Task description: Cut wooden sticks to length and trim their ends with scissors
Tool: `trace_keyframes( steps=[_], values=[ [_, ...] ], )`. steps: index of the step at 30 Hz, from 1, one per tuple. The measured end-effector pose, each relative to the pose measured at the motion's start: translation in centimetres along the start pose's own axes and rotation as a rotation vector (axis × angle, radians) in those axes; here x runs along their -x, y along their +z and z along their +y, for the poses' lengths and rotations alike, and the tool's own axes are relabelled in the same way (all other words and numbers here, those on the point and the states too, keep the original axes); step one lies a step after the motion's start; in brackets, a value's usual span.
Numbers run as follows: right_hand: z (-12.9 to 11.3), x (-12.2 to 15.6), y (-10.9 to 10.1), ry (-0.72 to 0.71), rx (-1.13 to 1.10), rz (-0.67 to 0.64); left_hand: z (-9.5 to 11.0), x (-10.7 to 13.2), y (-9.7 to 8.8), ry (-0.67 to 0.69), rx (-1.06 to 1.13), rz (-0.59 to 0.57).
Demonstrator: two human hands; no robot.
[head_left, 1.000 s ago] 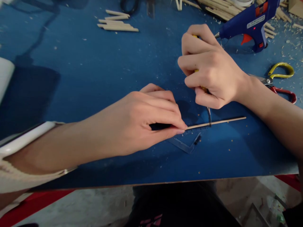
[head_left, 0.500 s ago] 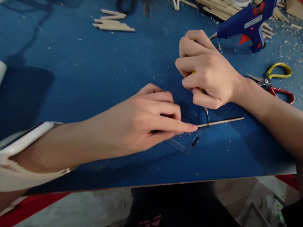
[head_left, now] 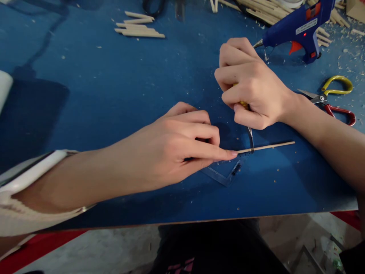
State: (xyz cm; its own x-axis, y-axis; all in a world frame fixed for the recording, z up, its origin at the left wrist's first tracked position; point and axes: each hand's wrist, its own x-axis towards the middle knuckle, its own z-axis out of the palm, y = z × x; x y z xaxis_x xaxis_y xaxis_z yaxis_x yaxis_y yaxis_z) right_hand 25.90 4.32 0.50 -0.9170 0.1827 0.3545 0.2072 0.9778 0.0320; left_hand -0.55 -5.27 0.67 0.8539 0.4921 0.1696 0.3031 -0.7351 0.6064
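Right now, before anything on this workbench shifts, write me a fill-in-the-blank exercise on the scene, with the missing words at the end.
1. The left hand stretches its ____ finger to the thin wooden stick.
2. The right hand grips a tool whose handle shows ____ between the fingers.
3. The body of the hot glue gun is ____.
4. The scissors have one yellow handle and one ____ handle.

Missing words: index; yellow; blue; red.

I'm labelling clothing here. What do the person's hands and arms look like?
The left hand and right hand are ungloved. A cream sleeve with a white, dark-edged band sits on the left forearm; the right forearm shows bare.
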Motion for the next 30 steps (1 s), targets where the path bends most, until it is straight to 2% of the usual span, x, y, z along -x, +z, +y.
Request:
trace_keyframes(
  steps=[4, 9, 11, 16, 22, 27, 30],
  values=[
    [-0.1, -0.2, -0.5, 0.005, -0.035, -0.052, 0.0, -0.2, 0.1, 0.033, 0.006, 0.016],
    [-0.4, -0.7, -1.3, 0.086, -0.131, -0.201, -0.3, 0.4, 0.6, 0.072, 0.025, 0.079],
    [-0.4, -0.8, -1.4, 0.097, -0.127, -0.227, -0.2, 0.4, 0.6, 0.063, 0.018, 0.071],
    [-0.5, -0.9, -1.5, 0.09, -0.05, -0.213, 0.3, 0.3, 0.2, 0.039, -0.027, 0.019],
    [-0.6, -1.1, -1.8, -0.006, -0.008, -0.28, 0.1, 0.2, 0.5, 0.112, -0.075, 0.063],
    [-0.4, -0.9, -1.7, 0.057, -0.025, -0.244, 0.0, 0.4, 0.8, 0.118, -0.043, 0.089],
    [-0.4, -0.7, -1.7, 0.016, -0.022, -0.249, 0.0, 0.5, 0.8, 0.115, -0.043, 0.087]
  ],
)
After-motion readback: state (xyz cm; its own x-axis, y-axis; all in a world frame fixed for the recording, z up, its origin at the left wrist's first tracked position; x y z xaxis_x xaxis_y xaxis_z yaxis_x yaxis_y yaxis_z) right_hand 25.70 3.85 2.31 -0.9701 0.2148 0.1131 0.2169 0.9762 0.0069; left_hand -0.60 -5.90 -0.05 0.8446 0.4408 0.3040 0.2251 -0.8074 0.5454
